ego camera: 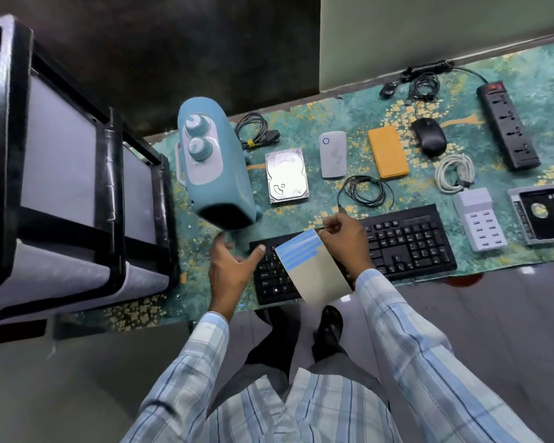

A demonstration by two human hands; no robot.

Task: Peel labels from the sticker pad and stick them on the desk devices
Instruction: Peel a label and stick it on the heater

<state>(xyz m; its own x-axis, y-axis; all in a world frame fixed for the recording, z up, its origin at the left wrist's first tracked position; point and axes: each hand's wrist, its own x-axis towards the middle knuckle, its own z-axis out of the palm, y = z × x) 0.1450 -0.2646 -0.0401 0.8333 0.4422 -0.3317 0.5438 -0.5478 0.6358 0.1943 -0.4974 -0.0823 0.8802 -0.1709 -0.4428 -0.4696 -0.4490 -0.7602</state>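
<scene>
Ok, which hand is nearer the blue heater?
Left. The left hand is just in front of the heater; the right hand is farther right over the keyboard, pinching the sticker pad.

soft, even indoor light falls from above, and the green desk mat (285, 219) reads bright enough. the wall (141, 59) at the far left stays dark and murky. shadows are faint and short, thickest under the blue heater (213, 174). the hard drive (287, 175) lid glares white, and a pale sheen runs along the black frame (10, 123) at the left. the wide lens bows the mat's far edge and swells that frame. detail is smeared throughout: keyboard (406, 241) legends are unreadable, the sticker pad (311, 270) stripes bleed, and the near sleeves (413, 330) look soft.
</scene>
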